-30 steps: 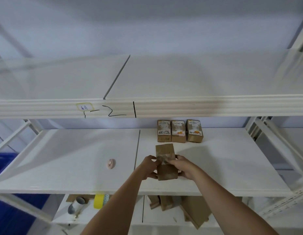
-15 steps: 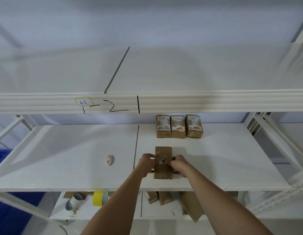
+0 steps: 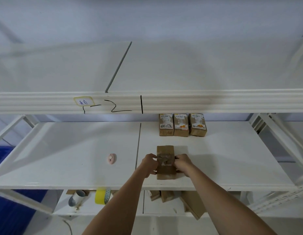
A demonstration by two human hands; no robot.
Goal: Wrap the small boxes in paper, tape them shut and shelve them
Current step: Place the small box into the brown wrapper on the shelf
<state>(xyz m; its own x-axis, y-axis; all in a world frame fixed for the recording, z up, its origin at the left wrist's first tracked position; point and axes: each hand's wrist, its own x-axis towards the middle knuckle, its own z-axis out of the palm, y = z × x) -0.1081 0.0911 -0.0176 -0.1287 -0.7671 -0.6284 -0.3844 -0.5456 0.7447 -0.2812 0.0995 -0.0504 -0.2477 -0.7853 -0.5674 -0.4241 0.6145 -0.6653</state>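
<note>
Lowest and nearest, the bottom shelf [image 3: 89,209] carries a roll of yellow tape [image 3: 102,196] standing on edge, a grey-ended tube [image 3: 75,198] lying beside it to the left, and several brown cardboard pieces [image 3: 166,195] farther right, partly hidden by the shelf above. Both bare forearms reach up from the lower edge to the middle shelf [image 3: 62,150]. There the left hand [image 3: 150,165] and right hand [image 3: 183,164] grip a small box wrapped in brown paper [image 3: 165,161] from opposite sides, fingers curled onto its top face where the paper folds meet under a strip of clear tape. The box lies flat on the middle shelf near its front edge, just right of the seam between the two shelf boards. To the left, well apart from the hands, a small pink cutter [image 3: 111,158] rests on the same shelf. At the back of this shelf three wrapped boxes with printed labels [image 3: 181,124] stand upright in a row, sides touching. Above them the top shelf's front rail [image 3: 215,103] bears a yellow-edged label [image 3: 83,101] and black marker strokes.
</note>
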